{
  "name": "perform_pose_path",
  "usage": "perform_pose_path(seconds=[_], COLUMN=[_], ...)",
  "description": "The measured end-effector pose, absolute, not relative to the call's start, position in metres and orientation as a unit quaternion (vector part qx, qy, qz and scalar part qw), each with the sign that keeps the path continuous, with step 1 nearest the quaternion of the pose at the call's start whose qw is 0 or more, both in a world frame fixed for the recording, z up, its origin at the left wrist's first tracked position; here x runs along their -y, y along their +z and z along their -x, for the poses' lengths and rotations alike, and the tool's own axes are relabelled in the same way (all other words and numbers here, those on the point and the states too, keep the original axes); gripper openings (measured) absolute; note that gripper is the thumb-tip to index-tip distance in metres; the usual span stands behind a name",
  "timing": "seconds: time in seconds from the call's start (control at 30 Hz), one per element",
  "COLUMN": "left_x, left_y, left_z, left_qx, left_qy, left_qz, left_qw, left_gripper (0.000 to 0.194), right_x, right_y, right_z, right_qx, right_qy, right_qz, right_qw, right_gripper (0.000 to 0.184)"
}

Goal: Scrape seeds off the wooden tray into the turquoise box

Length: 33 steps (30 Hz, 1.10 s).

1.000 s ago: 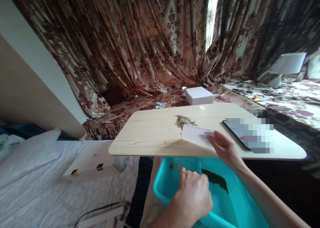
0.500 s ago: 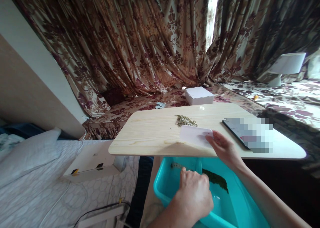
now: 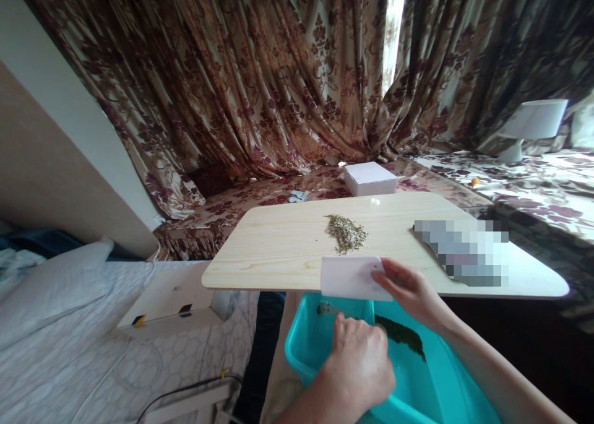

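Observation:
My right hand (image 3: 408,291) pinches a white plastic scraper (image 3: 348,277) at the near edge of a pale wooden tabletop (image 3: 278,250). A small heap of dried green herbs (image 3: 346,232) lies on the wood just beyond the scraper. My left hand (image 3: 359,362) grips the near rim of a turquoise plastic tub (image 3: 306,350) held under the table's edge. More green herbs (image 3: 401,334) lie inside the tub.
A blurred dark flat object (image 3: 459,250) lies at the tabletop's right. A white box (image 3: 370,177) sits behind on the patterned cover, a white lamp (image 3: 529,124) far right. A bed with a pillow (image 3: 51,285), a white device (image 3: 174,300) and cables are at left.
My right hand has drawn the scraper toward me, from beside the herb heap to the table's near edge over the tub. The heap now shows fully. My left hand stays put.

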<state>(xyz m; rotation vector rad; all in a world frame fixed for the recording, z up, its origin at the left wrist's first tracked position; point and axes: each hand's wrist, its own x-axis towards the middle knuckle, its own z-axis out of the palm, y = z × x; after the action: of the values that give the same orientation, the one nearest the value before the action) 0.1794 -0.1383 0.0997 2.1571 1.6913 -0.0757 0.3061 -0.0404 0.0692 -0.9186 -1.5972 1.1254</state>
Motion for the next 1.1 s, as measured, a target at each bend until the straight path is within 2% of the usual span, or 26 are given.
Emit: perform_pose_path(seconds=[0.23,0.6,1.1], left_x=[0.142,0.15,0.152], left_y=[0.081,0.066,0.072], left_z=[-0.154,-0.133,-0.132], left_qx=[-0.619,-0.663,-0.675], left_qy=[-0.008,0.015,0.013], left_qz=[-0.768,-0.733,-0.72], left_qw=[0.167,0.148,0.159], left_gripper=[0.033,0.034,0.036], right_x=[0.018,-0.005,0.001], right_y=[0.076,0.056,0.066], right_z=[-0.34,-0.329,-0.321], right_qx=[0.561,0.582,0.645], right_qy=[0.354,0.343,0.285], right_qz=[0.45,0.43,0.419], right_qw=[0.598,0.599,0.572], right_gripper=[0.041,0.038,0.036])
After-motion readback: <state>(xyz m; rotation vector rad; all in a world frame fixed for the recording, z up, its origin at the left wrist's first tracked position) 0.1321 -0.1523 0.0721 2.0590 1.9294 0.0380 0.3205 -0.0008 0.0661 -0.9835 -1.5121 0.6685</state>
